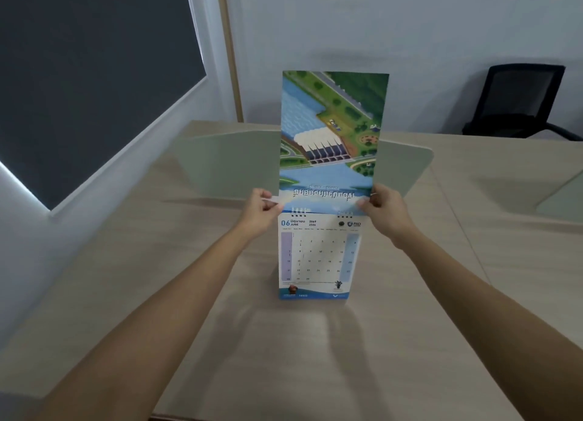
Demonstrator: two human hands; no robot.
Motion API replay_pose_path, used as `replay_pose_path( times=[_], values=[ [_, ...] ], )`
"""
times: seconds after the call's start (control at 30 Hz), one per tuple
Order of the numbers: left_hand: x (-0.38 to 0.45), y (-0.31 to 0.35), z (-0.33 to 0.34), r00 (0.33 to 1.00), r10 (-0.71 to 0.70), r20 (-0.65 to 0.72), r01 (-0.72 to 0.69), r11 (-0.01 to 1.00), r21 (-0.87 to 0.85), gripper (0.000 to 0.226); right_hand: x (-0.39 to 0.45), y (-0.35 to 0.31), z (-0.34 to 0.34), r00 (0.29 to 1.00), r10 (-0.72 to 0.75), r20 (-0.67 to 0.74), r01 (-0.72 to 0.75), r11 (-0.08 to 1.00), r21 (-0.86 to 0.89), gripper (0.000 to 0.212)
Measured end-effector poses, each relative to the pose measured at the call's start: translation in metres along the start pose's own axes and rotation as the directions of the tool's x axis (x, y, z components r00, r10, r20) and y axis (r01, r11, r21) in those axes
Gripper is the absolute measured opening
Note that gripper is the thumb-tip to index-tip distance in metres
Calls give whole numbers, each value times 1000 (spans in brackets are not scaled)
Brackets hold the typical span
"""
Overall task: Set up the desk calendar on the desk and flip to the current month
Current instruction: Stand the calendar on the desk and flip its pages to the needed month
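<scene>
The spiral-bound desk calendar with a white June grid page (pixel 318 256) is seen standing at the frame's centre on the pale wood-grain desk (pixel 315 357), its illustrated green-and-blue flipped sheet (pixel 331 130) raised upright above the wire binding, long axis vertical. That sheet is pinched at its lower corners, just above the binding, by the left hand (pixel 262 209) and right hand (pixel 383 207), both equally near, fingers closed on paper. Beyond, a grey-green divider panel (pixel 227 165) and a black mesh chair (pixel 523 99) at upper right are noted.
</scene>
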State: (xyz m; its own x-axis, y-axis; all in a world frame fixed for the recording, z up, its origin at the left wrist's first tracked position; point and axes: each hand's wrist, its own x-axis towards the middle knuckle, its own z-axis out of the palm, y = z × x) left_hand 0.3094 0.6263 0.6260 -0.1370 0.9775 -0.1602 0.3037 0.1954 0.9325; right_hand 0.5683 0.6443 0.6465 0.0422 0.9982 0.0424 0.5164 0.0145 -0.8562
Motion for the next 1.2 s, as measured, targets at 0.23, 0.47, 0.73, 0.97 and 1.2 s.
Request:
replay_pose_path(
  times=[0.23, 0.47, 0.73, 0.97, 1.2],
  values=[
    [-11, -8, 13, 978, -189, 92, 196, 977, -80, 26, -3, 14, 14, 988, 140, 67, -140, 990, 3, 44],
    [-12, -18, 15, 930, -263, 256, 292, 953, -82, 48, -17, 33, 21, 966, 231, 116, -242, 966, 95, 70],
    [-9, -36, 24, 904, -170, 393, 307, 896, -320, 76, -37, 54, 30, 935, 233, 266, -283, 944, 171, 42],
    [22, -13, 50, 904, -149, 401, 336, 828, -449, 82, 3, 56, 12, 944, 251, 216, -303, 918, 256, 75],
    [77, 2, 88, 867, -188, 461, 412, 791, -452, 74, 55, 70, -18, 933, 334, 135, -359, 824, 438, 65]
  ],
)
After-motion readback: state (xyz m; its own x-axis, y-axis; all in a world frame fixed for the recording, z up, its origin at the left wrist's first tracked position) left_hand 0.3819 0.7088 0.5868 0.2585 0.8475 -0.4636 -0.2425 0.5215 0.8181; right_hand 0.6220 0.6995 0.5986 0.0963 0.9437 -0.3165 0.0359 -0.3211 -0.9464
